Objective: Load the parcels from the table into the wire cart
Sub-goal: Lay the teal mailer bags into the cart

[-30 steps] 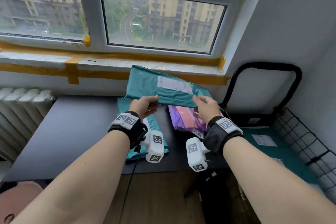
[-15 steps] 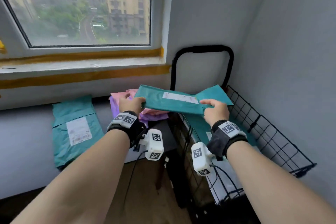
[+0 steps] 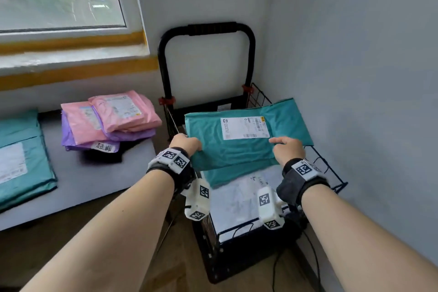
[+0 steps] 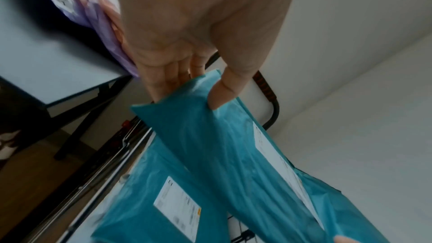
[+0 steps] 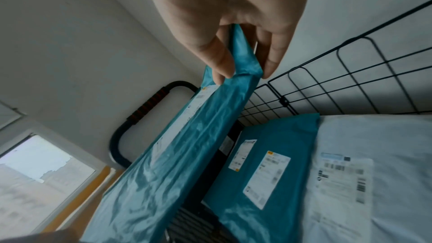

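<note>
The teal parcel [image 3: 239,140] is pinched at its near edge by the left hand [image 3: 186,143] and right hand [image 3: 288,149], above the wire cart [image 3: 331,173]. It is judged light, soft and slippery. The pink parcels [image 3: 123,111] at ten o'clock are best gripped at opposite edges.

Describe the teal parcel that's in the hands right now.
The teal parcel is a flat, glossy plastic mailer with a white printed label facing up. It hangs roughly level over the wire cart, above a teal and a white parcel already inside. The left hand and right hand pinch its near edge, thumbs on top.
</note>
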Available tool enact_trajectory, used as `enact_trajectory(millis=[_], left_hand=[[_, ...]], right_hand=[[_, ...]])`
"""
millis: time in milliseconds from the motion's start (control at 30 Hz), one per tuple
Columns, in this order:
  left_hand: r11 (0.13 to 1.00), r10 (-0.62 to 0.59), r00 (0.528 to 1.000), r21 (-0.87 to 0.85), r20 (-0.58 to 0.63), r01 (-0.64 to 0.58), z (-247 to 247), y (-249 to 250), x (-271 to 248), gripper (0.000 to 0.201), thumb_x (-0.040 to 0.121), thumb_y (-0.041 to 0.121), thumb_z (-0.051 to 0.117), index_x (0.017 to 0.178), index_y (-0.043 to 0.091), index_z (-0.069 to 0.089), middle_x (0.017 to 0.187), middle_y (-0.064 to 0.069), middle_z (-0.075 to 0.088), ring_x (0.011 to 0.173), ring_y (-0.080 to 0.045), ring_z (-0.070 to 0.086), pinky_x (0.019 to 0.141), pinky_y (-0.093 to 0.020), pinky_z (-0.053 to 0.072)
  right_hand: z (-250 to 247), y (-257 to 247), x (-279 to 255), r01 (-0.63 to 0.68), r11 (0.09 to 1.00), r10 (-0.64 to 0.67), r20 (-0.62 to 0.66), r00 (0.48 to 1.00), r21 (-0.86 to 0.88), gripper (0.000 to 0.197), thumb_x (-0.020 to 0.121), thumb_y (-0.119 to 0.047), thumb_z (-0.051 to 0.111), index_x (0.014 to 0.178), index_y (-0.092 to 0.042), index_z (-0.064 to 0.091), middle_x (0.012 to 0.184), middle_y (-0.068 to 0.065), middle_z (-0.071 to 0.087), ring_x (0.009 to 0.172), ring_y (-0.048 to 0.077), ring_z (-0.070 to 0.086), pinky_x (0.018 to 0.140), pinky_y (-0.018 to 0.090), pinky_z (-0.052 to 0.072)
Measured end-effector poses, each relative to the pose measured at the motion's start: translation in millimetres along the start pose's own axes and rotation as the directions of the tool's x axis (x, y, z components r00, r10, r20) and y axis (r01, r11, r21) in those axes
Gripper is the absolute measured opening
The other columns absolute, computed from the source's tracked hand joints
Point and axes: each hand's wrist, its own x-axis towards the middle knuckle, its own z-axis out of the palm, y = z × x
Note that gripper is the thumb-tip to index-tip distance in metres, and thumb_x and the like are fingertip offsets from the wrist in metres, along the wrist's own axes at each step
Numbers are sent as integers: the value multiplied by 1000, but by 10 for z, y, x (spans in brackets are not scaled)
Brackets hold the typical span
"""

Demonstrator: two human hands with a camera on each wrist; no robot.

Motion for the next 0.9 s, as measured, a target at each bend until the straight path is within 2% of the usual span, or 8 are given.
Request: enact_trajectory(millis=[67, 167, 367, 467, 567, 633, 700, 900], left_hand=[[998, -67, 997, 18, 42, 66, 211, -60, 164, 37, 68, 6, 69, 104, -4, 63, 95, -16, 64, 92, -32, 64, 84, -40, 56], [988, -135, 988, 84, 76, 129, 490, -175, 454, 42, 64, 7, 67, 104, -3, 63, 104, -18, 66, 93, -33, 65, 85, -45, 56], [915, -248, 955, 363, 163, 176, 890, -108, 733, 34, 76, 2, 65, 108, -7, 61, 92, -19, 63, 86, -30, 64, 71, -31, 48], [853, -299, 933, 495, 199, 168, 1090, -207, 952, 37, 80, 4, 64, 115, -7, 60, 103, -19, 64, 97, -29, 65, 83, -34, 52], [749, -352, 902, 653, 251, 111, 1249, -337, 1067, 34, 90, 14, 61, 118, -4, 61, 99, -12, 57, 97, -25, 61, 82, -29, 47], [716, -407, 868, 689, 284, 110, 1325, -438, 1091, 26, 92, 18, 59, 108, -2, 64, 102, -12, 57, 112, -26, 61, 86, -29, 47], [661, -483, 831, 737, 275, 141, 1367, -508, 1081, 23, 90, 20, 59, 96, -1, 67, 99, -9, 57, 111, -23, 62, 86, -28, 48], [770, -457, 889, 514, 31, 378, 1491, -704, 1199, 52, 79, 14, 67, 126, -2, 52, 124, -18, 59, 113, -32, 59, 95, -38, 50]], right_hand=[[-28, 149, 173, -37, 998, 39, 39, 998, -56, 41, 87, 0, 42, 106, -21, 71, 121, 4, 65, 96, 26, 61, 82, 28, 48], [7, 370, 496, -75, 982, 98, 135, 986, -172, 31, 90, -5, 46, 111, -6, 70, 123, 12, 63, 112, 31, 57, 97, 34, 46], [279, 760, 1197, -213, 928, 270, 160, 949, -305, 12, 87, -10, 52, 77, -6, 56, 98, 14, 59, 89, 26, 54, 75, 30, 41], [397, 904, 1463, -283, 887, 367, 184, 912, -365, 8, 87, -12, 55, 85, -5, 58, 99, 14, 59, 89, 28, 56, 76, 31, 43], [499, 1061, 1662, -260, 835, 412, 237, 880, -485, 18, 91, -16, 52, 101, -3, 58, 111, 17, 59, 107, 31, 59, 83, 29, 44], [559, 1175, 1757, -255, 796, 446, 246, 861, -550, 34, 93, -20, 50, 121, -2, 59, 126, 15, 58, 120, 30, 53, 91, 29, 43], [582, 1203, 1838, -218, 767, 442, 250, 862, -603, 40, 92, -23, 50, 128, -8, 58, 135, 10, 54, 126, 30, 47, 100, 31, 40], [728, 1123, 2243, -144, 792, 376, 288, 881, -593, 46, 88, -21, 53, 132, -12, 53, 140, 12, 48, 127, 31, 45, 101, 33, 39]])
